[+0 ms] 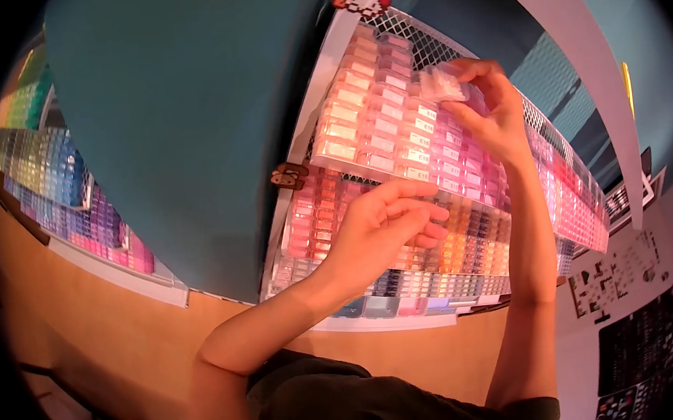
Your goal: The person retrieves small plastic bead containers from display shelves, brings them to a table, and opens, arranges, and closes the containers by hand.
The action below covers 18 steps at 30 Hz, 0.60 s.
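Right hand: gripped a clear box between thumb and fingers.
Clear box: was at the right hand's fingertips.
Left hand: half open, fingers loosely curled, below the right.
Labelled boxes: stood in columns above the left hand.

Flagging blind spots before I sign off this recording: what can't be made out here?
In the head view:
Exact contents of the small clear box: too small, and partly covered by the right hand.
Some lower-row boxes: hidden behind the left hand.
Some far-left boxes: apparently hidden by the teal panel; single items too small.
Markings on the dark sheet, lower right: too small.
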Tool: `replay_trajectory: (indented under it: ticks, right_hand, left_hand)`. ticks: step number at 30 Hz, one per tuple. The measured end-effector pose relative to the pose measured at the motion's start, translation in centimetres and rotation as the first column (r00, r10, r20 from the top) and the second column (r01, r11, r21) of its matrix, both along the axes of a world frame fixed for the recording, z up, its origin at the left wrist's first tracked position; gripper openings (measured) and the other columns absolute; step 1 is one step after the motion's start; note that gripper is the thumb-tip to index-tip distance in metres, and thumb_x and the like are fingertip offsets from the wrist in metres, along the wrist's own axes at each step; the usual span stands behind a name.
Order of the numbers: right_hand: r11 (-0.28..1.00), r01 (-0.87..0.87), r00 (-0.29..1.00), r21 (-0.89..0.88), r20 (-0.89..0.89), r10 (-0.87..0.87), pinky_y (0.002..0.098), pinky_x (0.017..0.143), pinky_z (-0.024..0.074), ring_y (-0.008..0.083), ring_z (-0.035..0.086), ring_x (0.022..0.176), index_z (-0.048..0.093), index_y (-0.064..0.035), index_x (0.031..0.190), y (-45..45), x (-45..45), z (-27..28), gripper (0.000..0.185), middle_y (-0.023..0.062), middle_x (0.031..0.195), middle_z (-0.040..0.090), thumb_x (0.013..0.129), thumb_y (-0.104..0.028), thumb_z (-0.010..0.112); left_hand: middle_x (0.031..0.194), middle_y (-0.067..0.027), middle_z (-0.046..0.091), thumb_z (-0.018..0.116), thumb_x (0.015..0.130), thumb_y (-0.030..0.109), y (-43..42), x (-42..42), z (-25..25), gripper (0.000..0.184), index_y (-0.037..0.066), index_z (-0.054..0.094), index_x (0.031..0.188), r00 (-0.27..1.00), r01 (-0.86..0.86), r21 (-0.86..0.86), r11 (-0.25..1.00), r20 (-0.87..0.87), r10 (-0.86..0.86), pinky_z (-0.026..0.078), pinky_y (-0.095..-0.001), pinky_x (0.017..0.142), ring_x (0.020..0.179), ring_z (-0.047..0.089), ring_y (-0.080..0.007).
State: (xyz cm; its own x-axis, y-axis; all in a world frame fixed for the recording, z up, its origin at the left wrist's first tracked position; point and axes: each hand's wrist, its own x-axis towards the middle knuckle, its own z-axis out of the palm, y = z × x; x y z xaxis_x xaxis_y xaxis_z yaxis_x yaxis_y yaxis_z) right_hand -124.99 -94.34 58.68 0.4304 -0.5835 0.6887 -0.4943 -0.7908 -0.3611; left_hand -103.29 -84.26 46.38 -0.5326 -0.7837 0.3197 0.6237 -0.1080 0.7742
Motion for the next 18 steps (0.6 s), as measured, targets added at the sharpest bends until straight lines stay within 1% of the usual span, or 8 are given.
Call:
replay_trajectory:
  ticks: [5, 8, 10, 11, 12, 15, 17, 18]
  right_hand:
    - [0.965, -0.234, 0.950, 0.122, 0.240, 0.200, 0.0355, 0.100, 0.0505, 0.0214, 0.061, 0.114, 0.053, -0.0010, 0.112, 1.8, -0.2, 0.9, 0.046, 0.0147, 0.121, 0.062, 0.074, 0.013, 0.076]
    - [0.945, -0.253, 0.945, 0.209, 0.261, 0.195, 0.0304, 0.097, 0.0480, 0.0166, 0.061, 0.110, 0.054, -0.0035, 0.111, 3.2, 0.5, 1.2, 0.047, 0.0101, 0.121, 0.062, 0.074, 0.005, 0.080]
    - [0.936, -0.242, 0.946, 0.254, 0.274, 0.171, 0.0301, 0.095, 0.0494, 0.0166, 0.061, 0.109, 0.054, -0.0035, 0.110, 3.8, 0.8, 1.2, 0.047, 0.0104, 0.120, 0.064, 0.074, -0.003, 0.084]
    - [0.933, -0.233, 0.948, 0.275, 0.278, 0.155, 0.0304, 0.095, 0.0497, 0.0170, 0.061, 0.109, 0.054, -0.0036, 0.110, 4.0, 0.9, 1.3, 0.048, 0.0110, 0.121, 0.064, 0.073, -0.005, 0.085]
    - [0.929, -0.226, 0.949, 0.295, 0.283, 0.141, 0.0307, 0.095, 0.0500, 0.0174, 0.061, 0.109, 0.054, -0.0037, 0.110, 4.2, 1.0, 1.4, 0.049, 0.0116, 0.121, 0.064, 0.073, -0.007, 0.086]
    - [0.881, -0.315, 0.941, 0.353, 0.235, 0.243, 0.0320, 0.097, 0.0504, 0.0194, 0.063, 0.111, 0.054, -0.0042, 0.110, 5.5, 1.0, 0.7, 0.050, 0.0143, 0.121, 0.064, 0.073, -0.013, 0.087]
    - [0.822, -0.345, 0.937, 0.452, 0.209, 0.279, 0.0350, 0.099, 0.0496, 0.0206, 0.063, 0.112, 0.055, -0.0031, 0.112, 7.1, 2.0, -0.3, 0.046, 0.0149, 0.121, 0.065, 0.076, -0.009, 0.084]
    - [0.788, -0.358, 0.934, 0.501, 0.201, 0.296, 0.0366, 0.100, 0.0493, 0.0212, 0.063, 0.112, 0.056, -0.0026, 0.113, 7.8, 2.5, -0.7, 0.044, 0.0152, 0.121, 0.065, 0.078, -0.007, 0.083]
  left_hand:
    - [0.117, -0.0176, 0.067, 0.052, 0.103, 0.011, 0.4, 0.5, 0.1, 0.031, -0.003, 0.053, 0.131, 1.000, -0.019, 0.005, 1.000, -0.025, 0.019, 0.057, -0.0329, 0.086, 0.100, 0.070, -0.0234]
    - [0.116, -0.0175, 0.067, 0.051, 0.104, 0.013, 0.4, 0.4, 0.0, 0.031, -0.003, 0.054, 0.130, 0.998, -0.028, -0.005, 1.000, -0.058, 0.028, 0.056, -0.0326, 0.086, 0.101, 0.069, -0.0230]
    - [0.116, -0.0176, 0.067, 0.051, 0.104, 0.014, 0.3, 0.2, 0.2, 0.031, -0.003, 0.054, 0.130, 0.997, -0.029, 0.001, 1.000, -0.078, 0.029, 0.056, -0.0329, 0.087, 0.102, 0.069, -0.0231]
    - [0.115, -0.0172, 0.067, 0.051, 0.105, 0.020, 0.4, 0.2, 0.4, 0.035, -0.003, 0.053, 0.131, 0.997, -0.034, 0.006, 0.999, -0.068, 0.034, 0.056, -0.0330, 0.088, 0.102, 0.069, -0.0235]
    - [0.115, -0.0165, 0.067, 0.051, 0.105, 0.023, 0.5, 0.1, 0.6, 0.037, -0.003, 0.054, 0.131, 0.993, -0.010, 0.039, 0.999, -0.120, 0.014, 0.056, -0.0330, 0.088, 0.102, 0.069, -0.0231]
    - [0.116, -0.0143, 0.067, 0.054, 0.105, 0.031, 0.2, -0.2, 1.1, 0.042, -0.003, 0.055, 0.130, 0.954, 0.098, 0.105, 0.990, -0.293, -0.063, 0.055, -0.0317, 0.089, 0.103, 0.068, -0.0213]
    - [0.115, -0.0127, 0.067, 0.057, 0.103, 0.035, -0.3, -0.1, 0.9, 0.046, -0.004, 0.057, 0.128, 0.893, 0.208, 0.105, 0.972, -0.425, -0.146, 0.055, -0.0293, 0.090, 0.104, 0.067, -0.0194]
    - [0.116, -0.0120, 0.067, 0.058, 0.103, 0.036, -0.3, -0.2, 0.7, 0.047, -0.004, 0.057, 0.128, 0.911, 0.188, 0.110, 0.976, -0.392, -0.131, 0.055, -0.0296, 0.091, 0.104, 0.067, -0.0193]
